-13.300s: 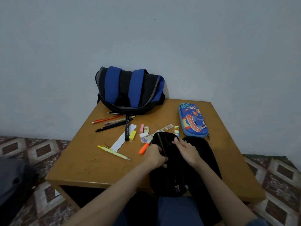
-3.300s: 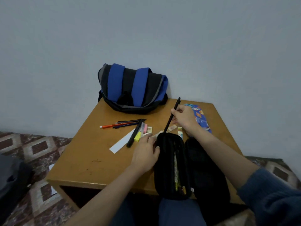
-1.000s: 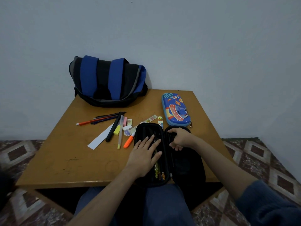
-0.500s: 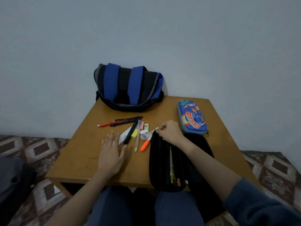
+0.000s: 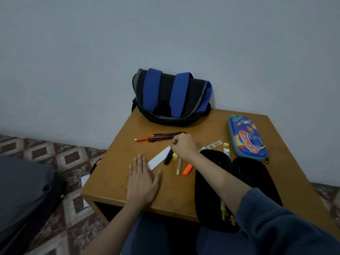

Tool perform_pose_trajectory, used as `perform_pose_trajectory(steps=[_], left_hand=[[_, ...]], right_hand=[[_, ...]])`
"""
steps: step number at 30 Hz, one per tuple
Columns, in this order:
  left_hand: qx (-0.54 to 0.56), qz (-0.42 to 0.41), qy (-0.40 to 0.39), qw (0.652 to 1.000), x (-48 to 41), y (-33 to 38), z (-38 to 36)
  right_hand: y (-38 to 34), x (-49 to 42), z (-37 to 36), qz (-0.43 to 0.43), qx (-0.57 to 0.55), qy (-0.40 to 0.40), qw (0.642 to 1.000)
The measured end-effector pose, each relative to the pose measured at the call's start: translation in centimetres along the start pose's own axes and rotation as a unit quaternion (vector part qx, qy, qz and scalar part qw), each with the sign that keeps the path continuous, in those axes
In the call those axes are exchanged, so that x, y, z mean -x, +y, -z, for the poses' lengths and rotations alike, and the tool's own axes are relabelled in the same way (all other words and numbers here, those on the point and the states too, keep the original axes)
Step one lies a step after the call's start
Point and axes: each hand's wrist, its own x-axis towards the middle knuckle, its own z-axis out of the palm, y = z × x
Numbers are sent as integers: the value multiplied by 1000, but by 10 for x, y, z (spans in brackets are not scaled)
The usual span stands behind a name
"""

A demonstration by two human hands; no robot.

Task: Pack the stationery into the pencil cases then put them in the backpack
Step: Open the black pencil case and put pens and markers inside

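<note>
among the loose pens [image 5: 160, 138], the right grip [image 5: 182, 144] curls at the black marker [image 5: 167, 158], hold unclear, left grip [image 5: 142, 179] flat and apart; dragging could scatter the orange highlighter [image 5: 188, 169].

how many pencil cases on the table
2: a black case lying open at the near edge of the table, and a blue case, closed, at its far right. I see no others.

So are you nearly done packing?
Not yet. The open black fabric pencil case holds a yellow pen. The right hand pinches the black marker; the left hand rests on the wooden table. Several thin pens, an orange highlighter and a white ruler lie loose, the blue rocket pencil case is closed; neither case is in the blue-and-black backpack.
</note>
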Motion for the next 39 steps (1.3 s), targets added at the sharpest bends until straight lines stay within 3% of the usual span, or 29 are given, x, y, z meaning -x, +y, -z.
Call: perform_pose_trajectory(steps=[11, 26, 32, 36, 39], left_hand=[[-10, 3, -14, 1000, -2, 0, 0], [-5, 4, -21, 1000, -3, 0, 1], [10, 2, -24, 1000, 0, 0, 3], [22, 0, -29, 999, 0, 0, 4], [59, -1, -26, 998, 2, -1, 8]], right_hand=[[-19, -45, -29, 130, 248, 3, 960], [-24, -43, -34, 196, 274, -47, 940], [-33, -37, -34, 231, 188, 0, 955], [-42, -30, -11, 175, 24, 86, 981], [-39, -21, 15, 120, -81, 105, 984]])
